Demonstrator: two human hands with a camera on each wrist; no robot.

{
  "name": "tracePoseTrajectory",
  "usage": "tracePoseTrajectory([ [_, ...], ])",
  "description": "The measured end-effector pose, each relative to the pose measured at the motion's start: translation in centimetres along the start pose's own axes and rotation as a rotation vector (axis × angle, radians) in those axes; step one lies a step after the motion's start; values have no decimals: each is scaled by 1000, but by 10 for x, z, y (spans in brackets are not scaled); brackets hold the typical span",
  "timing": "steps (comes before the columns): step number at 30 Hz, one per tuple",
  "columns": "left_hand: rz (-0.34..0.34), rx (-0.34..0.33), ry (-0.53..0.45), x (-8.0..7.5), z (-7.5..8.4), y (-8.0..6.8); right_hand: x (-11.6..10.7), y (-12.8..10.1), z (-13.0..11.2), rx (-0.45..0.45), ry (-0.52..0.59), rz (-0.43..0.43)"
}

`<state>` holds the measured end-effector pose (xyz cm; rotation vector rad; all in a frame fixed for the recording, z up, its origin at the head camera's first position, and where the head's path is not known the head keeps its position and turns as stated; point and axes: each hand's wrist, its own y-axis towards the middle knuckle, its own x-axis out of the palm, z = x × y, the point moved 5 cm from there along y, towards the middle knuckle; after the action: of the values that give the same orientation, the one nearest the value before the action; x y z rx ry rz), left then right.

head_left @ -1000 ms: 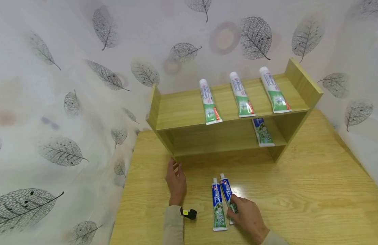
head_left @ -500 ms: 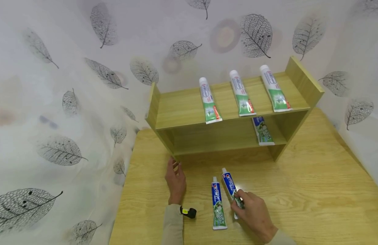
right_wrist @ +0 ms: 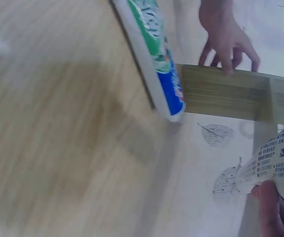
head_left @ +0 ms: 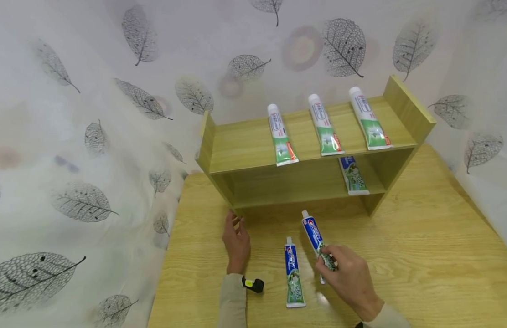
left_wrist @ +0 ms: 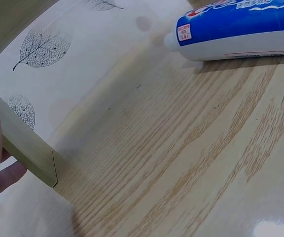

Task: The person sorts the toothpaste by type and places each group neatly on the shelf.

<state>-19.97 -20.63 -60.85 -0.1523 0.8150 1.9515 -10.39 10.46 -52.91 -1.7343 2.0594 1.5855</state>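
Meanwhile right hand (head_left: 347,279) keeps a narrow grip round the lifted toothpaste tube (head_left: 316,237); left hand (head_left: 236,242) rests flat, relaxed.

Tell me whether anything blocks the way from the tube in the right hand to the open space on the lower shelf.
Nothing visible does. The right hand holds the blue tube just before the lower shelf, whose left and middle lie bare; the one shelved tube lies far right.
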Motion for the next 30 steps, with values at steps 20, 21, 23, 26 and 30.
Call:
tracePoseTrajectory([
  [20,24,1,11,1,-1,1,-27,42,1,-106,59,185],
  [21,23,1,13,1,-1,0,-27,46,2,-106,57,182],
  [23,20,-7,16,1,-2,0,-26,52,4,-107,43,171],
  [26,17,-17,19,1,-2,0,-23,63,7,-111,10,144],
  [30,20,-12,19,1,-2,0,-17,78,12,-126,-26,120],
])
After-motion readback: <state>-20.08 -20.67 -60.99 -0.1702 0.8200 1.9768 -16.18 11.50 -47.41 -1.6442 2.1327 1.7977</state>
